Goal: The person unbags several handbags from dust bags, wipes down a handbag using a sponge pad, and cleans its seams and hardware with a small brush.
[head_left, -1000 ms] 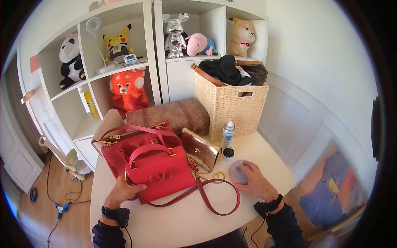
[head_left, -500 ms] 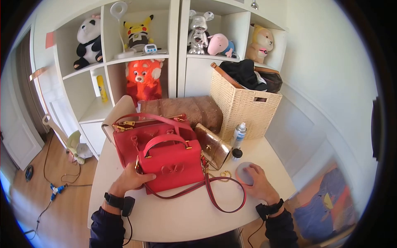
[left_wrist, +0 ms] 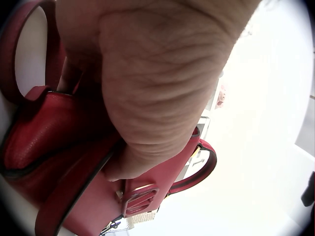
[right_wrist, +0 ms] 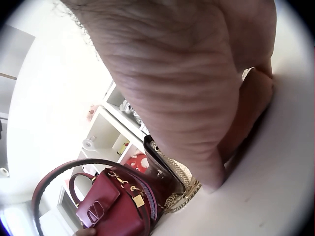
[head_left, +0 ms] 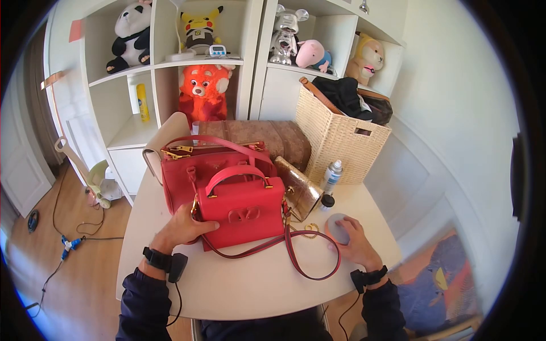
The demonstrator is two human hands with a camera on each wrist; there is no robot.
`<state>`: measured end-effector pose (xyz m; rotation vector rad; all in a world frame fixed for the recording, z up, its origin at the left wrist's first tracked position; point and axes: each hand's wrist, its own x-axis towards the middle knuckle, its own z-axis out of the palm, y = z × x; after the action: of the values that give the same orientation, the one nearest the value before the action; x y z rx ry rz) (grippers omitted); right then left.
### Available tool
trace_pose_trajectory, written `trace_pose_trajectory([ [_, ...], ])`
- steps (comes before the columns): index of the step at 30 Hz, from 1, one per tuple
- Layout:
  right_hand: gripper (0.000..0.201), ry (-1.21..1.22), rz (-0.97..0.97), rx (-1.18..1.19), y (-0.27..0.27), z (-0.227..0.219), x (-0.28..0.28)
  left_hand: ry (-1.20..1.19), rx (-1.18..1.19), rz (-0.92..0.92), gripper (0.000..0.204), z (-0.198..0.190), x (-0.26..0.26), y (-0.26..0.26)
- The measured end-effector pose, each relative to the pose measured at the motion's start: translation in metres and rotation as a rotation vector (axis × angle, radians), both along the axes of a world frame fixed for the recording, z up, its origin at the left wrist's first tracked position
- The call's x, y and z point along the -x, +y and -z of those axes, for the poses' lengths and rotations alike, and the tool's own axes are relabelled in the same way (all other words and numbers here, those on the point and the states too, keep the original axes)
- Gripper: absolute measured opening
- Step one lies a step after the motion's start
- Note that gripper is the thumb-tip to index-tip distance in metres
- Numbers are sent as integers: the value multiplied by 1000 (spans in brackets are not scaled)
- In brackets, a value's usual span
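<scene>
A small red handbag (head_left: 256, 199) with a top handle and a V-shaped emblem stands upright on the white table (head_left: 250, 290). My left hand (head_left: 181, 228) grips its left side, thumb laid across the front face; in the left wrist view the fingers go behind the bag's side and are partly hidden. To the right, my right hand (head_left: 359, 247) holds a round grey pad (head_left: 335, 227) with a pinkish edge down at the tabletop. The bag's red strap (head_left: 290, 250) loops over the table between both hands. Behind the handbag leans a larger red bag (head_left: 175, 184).
Beside the handbag is a shiny gold purse (head_left: 300, 193) with a gold chain (head_left: 311, 229). A spray can (head_left: 331, 177) and a black cap (head_left: 327, 201) stand behind the pad. Farther back are a brown patterned bag (head_left: 250, 132), a woven basket (head_left: 338, 142) and shelves of plush toys.
The head view has swung, so the table and bags sit higher and farther right in it. Both hands stay at the same things, the left at the handbag, the right at the pad.
</scene>
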<state>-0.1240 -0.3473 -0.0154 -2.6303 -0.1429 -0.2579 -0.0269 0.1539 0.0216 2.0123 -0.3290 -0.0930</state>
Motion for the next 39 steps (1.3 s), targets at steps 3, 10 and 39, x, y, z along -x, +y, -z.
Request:
trace_pose_trajectory([
  [3,86,24,11,-20,1,-2,0,11,-5,-3,59,1,-2,0],
  [10,88,50,18,-37,4,-7,0,-33,-2,-8,59,-3,1,-1],
  [39,73,-79,33,-82,-2,19,-7,17,115,43,61,22,-18,16],
])
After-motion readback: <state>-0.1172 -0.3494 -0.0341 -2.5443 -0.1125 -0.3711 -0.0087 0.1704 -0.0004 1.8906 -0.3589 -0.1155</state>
